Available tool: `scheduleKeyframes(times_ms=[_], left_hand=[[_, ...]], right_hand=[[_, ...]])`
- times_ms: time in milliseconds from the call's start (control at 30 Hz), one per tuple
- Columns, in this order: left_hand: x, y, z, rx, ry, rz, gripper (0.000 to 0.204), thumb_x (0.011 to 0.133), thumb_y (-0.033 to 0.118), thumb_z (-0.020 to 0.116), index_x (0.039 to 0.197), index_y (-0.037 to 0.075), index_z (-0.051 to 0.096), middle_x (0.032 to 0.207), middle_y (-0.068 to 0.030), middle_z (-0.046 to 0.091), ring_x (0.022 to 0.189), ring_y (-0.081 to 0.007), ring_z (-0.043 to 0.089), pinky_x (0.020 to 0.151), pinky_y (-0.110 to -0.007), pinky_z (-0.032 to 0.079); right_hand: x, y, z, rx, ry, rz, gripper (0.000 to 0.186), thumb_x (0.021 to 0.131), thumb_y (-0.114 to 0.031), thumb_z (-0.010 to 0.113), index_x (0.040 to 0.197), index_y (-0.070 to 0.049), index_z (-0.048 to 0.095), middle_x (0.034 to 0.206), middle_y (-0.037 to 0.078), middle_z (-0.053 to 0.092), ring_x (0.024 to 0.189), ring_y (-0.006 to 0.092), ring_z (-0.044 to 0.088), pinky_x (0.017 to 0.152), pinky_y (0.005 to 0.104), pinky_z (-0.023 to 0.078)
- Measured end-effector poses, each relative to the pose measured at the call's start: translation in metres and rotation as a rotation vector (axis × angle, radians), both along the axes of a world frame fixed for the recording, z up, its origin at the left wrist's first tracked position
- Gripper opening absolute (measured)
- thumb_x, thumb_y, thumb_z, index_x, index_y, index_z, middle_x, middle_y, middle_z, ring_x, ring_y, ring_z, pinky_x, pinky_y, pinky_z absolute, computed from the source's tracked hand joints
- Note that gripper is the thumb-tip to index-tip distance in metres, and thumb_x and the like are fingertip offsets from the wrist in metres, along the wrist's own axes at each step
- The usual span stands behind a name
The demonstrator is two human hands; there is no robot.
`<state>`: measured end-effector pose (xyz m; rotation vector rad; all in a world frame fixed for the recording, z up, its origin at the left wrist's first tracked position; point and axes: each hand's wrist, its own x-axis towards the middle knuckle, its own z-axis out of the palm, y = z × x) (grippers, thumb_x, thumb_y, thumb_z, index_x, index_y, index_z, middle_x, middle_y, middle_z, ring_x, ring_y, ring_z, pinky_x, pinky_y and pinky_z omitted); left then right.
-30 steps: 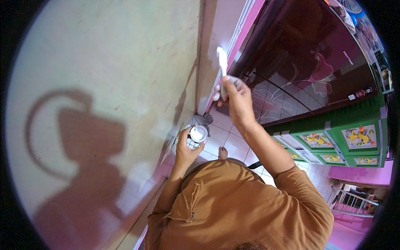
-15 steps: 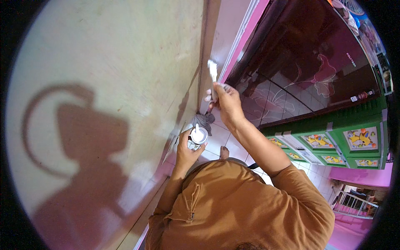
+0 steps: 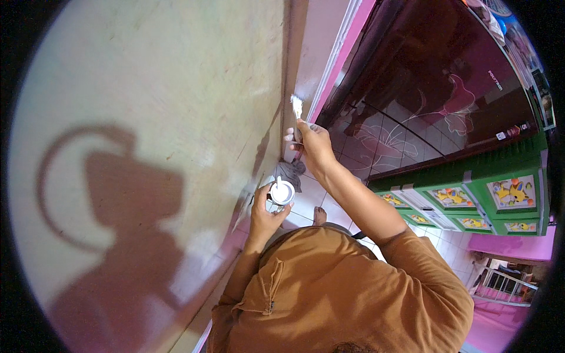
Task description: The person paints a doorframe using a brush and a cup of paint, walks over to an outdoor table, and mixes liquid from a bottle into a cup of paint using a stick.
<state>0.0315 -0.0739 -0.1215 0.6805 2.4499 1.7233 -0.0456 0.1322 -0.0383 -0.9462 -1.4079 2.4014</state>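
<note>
My right hand (image 3: 313, 141) grips a paintbrush (image 3: 297, 106) whose white-coated bristles are at the pale grey-lilac vertical frame (image 3: 315, 53) beside the pink edging, where a whitish patch shows around the tip. Lower down, my left hand (image 3: 265, 215) is wrapped round a small round container of white paint (image 3: 282, 193), with a short white piece like a handle or stick across its top. A crumpled grey cloth (image 3: 291, 169) lies on the floor at the foot of the frame, just beyond the container.
A large pale wall (image 3: 147, 70) bearing my shadow fills the left. On the right stand a glossy dark-red appliance (image 3: 429, 65) with flower lines and a green cabinet (image 3: 482, 182) with cartoon panels. A white metal rack (image 3: 506, 282) is at lower right; my bare foot rests on white tiles.
My right hand with the brush has moved down and to the left along the frame, toward the container. My left hand with the container has barely moved.
</note>
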Motion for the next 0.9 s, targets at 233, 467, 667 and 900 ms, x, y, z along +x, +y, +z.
scheduleKeyframes(times_ms=[233, 467, 667, 900], left_hand=[[0.001, -0.003, 0.005, -0.019, 0.026, -0.014, 0.07, 0.074, 0.015, 0.089, 0.134, 0.002, 0.054, 0.121, -0.0184, 0.061, 0.111, -0.0343, 0.062, 0.093, -0.042, 0.051], [0.001, -0.001, 0.008, -0.027, 0.032, 0.001, 0.07, 0.073, 0.016, 0.09, 0.131, -0.001, 0.055, 0.12, -0.0176, 0.065, 0.113, -0.0303, 0.063, 0.098, -0.041, 0.05], [0.004, -0.003, -0.003, 0.003, 0.046, -0.036, 0.072, 0.074, 0.015, 0.089, 0.136, 0.002, 0.053, 0.124, -0.0192, 0.06, 0.114, -0.0347, 0.061, 0.095, -0.042, 0.051], [0.0, 0.003, -0.003, -0.001, 0.055, 0.001, 0.071, 0.074, 0.017, 0.089, 0.133, 0.001, 0.053, 0.122, -0.0201, 0.06, 0.113, -0.0363, 0.061, 0.095, -0.044, 0.051]], right_hand=[[-0.003, -0.004, 0.044, 0.102, 0.209, -0.032, 0.03, 0.104, -0.025, 0.058, 0.112, 0.003, 0.062, 0.089, 0.01, 0.069, 0.071, 0.0176, 0.069, 0.059, 0.029, 0.054], [0.006, 0.007, 0.001, 0.024, -0.048, 0.045, 0.03, 0.104, -0.025, 0.058, 0.114, 0.003, 0.062, 0.09, 0.01, 0.07, 0.072, 0.0171, 0.07, 0.057, 0.0291, 0.054], [0.008, 0.002, 0.043, 0.169, 0.184, 0.032, 0.027, 0.104, -0.025, 0.06, 0.114, 0.001, 0.06, 0.087, 0.008, 0.07, 0.067, 0.0154, 0.068, 0.057, 0.0292, 0.052], [0.094, 0.02, 0.046, 0.42, 0.055, 0.124, 0.023, 0.103, -0.019, 0.063, 0.121, -0.004, 0.062, 0.084, 0.003, 0.065, 0.066, 0.0087, 0.059, 0.055, 0.0227, 0.044]])
